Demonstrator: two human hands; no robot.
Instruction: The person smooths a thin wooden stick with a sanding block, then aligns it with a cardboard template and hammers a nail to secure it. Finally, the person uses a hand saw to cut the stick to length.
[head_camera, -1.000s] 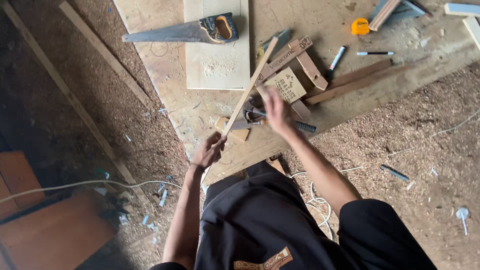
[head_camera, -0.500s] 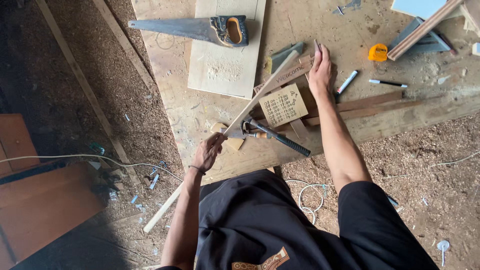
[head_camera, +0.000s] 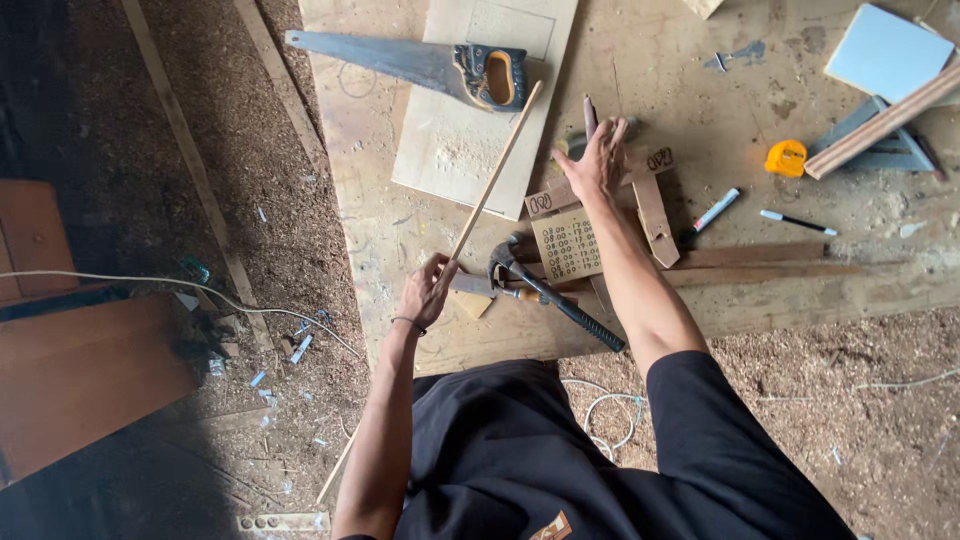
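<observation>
Wooden strip (head_camera: 492, 178) gripped in closed left hand (head_camera: 425, 292), slanting far-right toward saw (head_camera: 420, 65), near end hidden behind arm; right hand (head_camera: 598, 160) spread on wood blocks (head_camera: 640, 190), contents unclear.

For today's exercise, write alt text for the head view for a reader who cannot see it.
A person's left hand grips a thin wooden stick while the right hand reaches among wood scraps on a plywood board. A claw hammer, handsaw and yellow tape measure lie nearby.
</observation>
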